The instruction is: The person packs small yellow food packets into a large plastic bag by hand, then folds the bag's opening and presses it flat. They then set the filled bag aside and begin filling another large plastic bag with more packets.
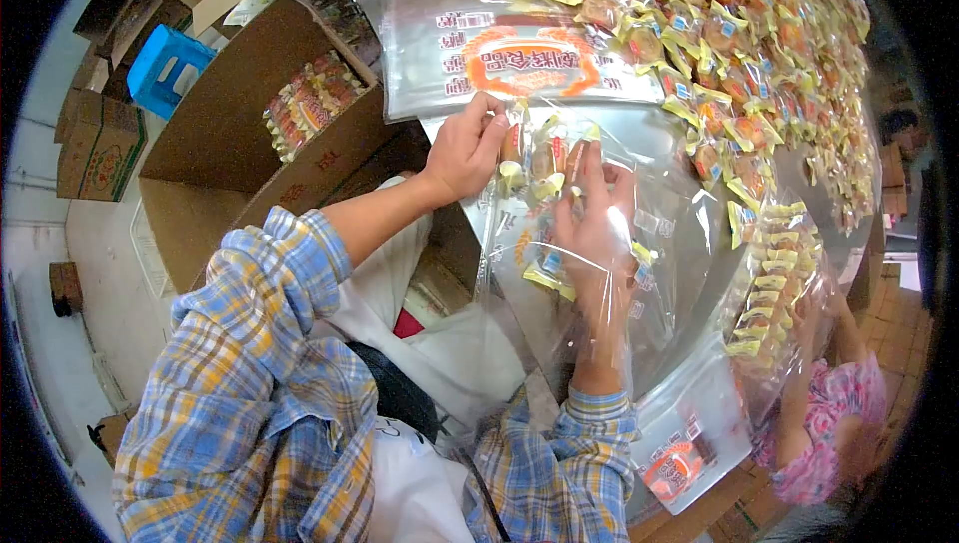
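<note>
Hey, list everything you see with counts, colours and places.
Loose wrapped snacks: many, mostly yellow, heaped upper right
Table: one, grey, beneath them
Printed bag stacks: two, clear with orange print, upper middle and lower right
Clear bag: one, transparent, centre
Filled bag: one, clear with yellow, right
Open carton: one, brown, left
Snack pack: one, red and yellow, inside it
Container: one, blue, upper left
Other cartons: several, brown, far left
Other people's clothing: two pieces, pink right, pale top
Own sleeves: two, blue plaid, below
Left hand: one, bare, centre
Right hand: one, bare, centre
</note>
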### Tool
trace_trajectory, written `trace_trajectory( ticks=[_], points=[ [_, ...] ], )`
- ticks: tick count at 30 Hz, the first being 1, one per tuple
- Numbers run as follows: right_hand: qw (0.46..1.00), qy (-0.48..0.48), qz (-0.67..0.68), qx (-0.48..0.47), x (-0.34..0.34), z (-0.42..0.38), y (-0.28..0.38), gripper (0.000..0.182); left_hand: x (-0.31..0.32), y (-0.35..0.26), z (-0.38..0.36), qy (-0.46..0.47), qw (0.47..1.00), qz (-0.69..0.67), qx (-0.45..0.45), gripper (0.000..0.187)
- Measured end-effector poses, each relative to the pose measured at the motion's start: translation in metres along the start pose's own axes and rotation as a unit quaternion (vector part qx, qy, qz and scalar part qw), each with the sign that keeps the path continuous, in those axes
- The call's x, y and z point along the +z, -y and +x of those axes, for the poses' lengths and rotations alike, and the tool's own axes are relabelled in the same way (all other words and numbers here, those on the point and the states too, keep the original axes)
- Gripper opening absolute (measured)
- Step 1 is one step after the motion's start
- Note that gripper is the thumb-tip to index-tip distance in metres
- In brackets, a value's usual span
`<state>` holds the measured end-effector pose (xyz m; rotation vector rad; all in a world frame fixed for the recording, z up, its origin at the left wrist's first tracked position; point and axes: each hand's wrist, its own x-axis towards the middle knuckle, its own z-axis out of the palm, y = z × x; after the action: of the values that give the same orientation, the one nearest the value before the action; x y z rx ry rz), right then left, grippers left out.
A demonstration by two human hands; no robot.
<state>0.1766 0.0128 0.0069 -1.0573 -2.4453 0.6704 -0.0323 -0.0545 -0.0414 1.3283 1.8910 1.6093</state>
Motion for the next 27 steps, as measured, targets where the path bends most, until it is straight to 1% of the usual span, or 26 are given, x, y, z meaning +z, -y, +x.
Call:
trace_trajectory(
  ticks=[3,5,7,8,11,12,15,16,19,20,23,25,27],
  points=[
    [0.998,-0.007,0.008,-0.056,-0.002,-0.002,0.014,0.076,-0.001,0.001,0.000,-0.015,1.000,-0.001,0.022,0.018],
    [0.995,-0.001,-0.047,-0.093,-0.006,0.000,0.025,0.072,-0.001,0.002,-0.001,0.013,1.000,-0.003,-0.005,0.018],
    [0.986,-0.043,-0.086,-0.133,0.003,-0.005,0.032,0.071,-0.002,0.002,-0.002,0.029,0.999,-0.013,-0.020,0.017],
    [0.983,-0.080,-0.072,-0.150,0.020,-0.003,0.023,0.067,-0.003,0.002,-0.004,0.031,0.999,-0.022,-0.020,0.016],
    [0.984,-0.090,-0.117,-0.099,0.019,0.000,0.036,0.059,-0.007,0.000,-0.006,0.064,0.996,-0.060,-0.002,0.015],
    [0.978,-0.127,-0.125,-0.107,0.021,0.000,0.037,0.052,-0.008,0.000,-0.006,0.076,0.994,-0.073,0.006,0.015],
    [0.969,-0.153,-0.162,-0.106,0.032,0.001,0.038,0.048,-0.007,0.006,-0.009,0.087,0.991,-0.104,0.013,0.017],
    [0.972,-0.137,-0.180,-0.062,0.031,0.002,0.044,0.043,-0.010,0.004,-0.010,0.093,0.991,-0.096,0.009,0.017],
    [0.974,-0.127,-0.170,-0.075,0.032,0.006,0.035,0.049,-0.009,0.009,-0.012,0.094,0.993,-0.073,0.002,0.015],
    [0.973,-0.154,-0.149,-0.082,0.038,0.009,0.030,0.050,-0.010,0.010,-0.011,0.102,0.992,-0.072,0.013,0.014],
    [0.970,-0.154,-0.179,-0.047,0.039,0.011,0.035,0.051,-0.012,0.009,-0.012,0.122,0.990,-0.062,0.040,0.012],
    [0.970,-0.146,-0.197,-0.012,0.037,0.013,0.040,0.063,-0.015,0.004,-0.010,0.121,0.990,-0.043,0.060,0.011],
    [0.970,-0.128,-0.206,0.015,0.038,0.016,0.038,0.071,-0.015,0.002,-0.011,0.096,0.992,-0.054,0.059,0.016]
  ],
)
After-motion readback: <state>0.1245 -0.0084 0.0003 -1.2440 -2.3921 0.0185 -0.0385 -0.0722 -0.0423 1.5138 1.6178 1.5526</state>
